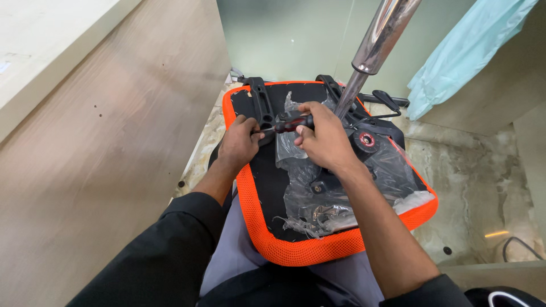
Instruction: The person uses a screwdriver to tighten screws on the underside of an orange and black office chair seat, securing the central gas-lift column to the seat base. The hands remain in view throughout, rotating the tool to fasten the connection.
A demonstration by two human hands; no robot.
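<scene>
An upturned office chair seat point(296, 253) with an orange mesh rim and a black underside rests on my lap. My right hand point(324, 136) grips a red-and-black screwdriver point(293, 124) that lies level, its tip pointing left. My left hand point(239, 142) pinches at the screwdriver's tip, beside a black armrest bracket point(261, 102). Torn clear plastic wrap point(318, 199) covers the black metal mechanism point(369, 139) under the seat. A chrome gas-lift column point(375, 45) rises from the mechanism toward the top of the view.
A wooden panel point(102, 159) of a desk stands close on the left. Marble floor point(483, 187) lies on the right, with a cable point(517, 244) and a light blue plastic sheet point(460, 51) hanging at the upper right.
</scene>
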